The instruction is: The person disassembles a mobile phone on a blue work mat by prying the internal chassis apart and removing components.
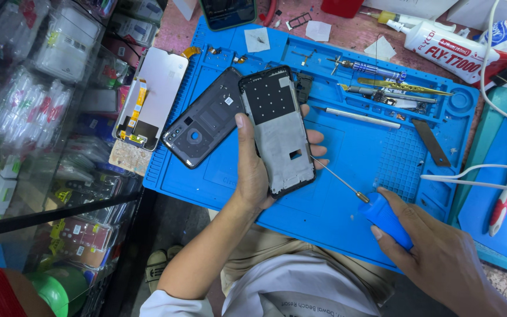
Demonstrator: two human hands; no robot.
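My left hand (252,170) grips a phone frame (277,126), black-edged with a grey metal inner plate, upright over the blue work mat (347,141). My thumb lies along its left edge and my fingers wrap its right side. My right hand (441,252) holds a screwdriver (382,214) by its blue handle. The thin metal shaft points up-left, and its tip touches the frame's right edge near the lower half.
A dark grey phone back cover (203,117) lies on the mat left of the frame. A white display panel (151,97) with an orange flex rests at the mat's left edge. Tweezers and screwdrivers (382,82), a glue tube (447,53) and white cables (476,176) sit right.
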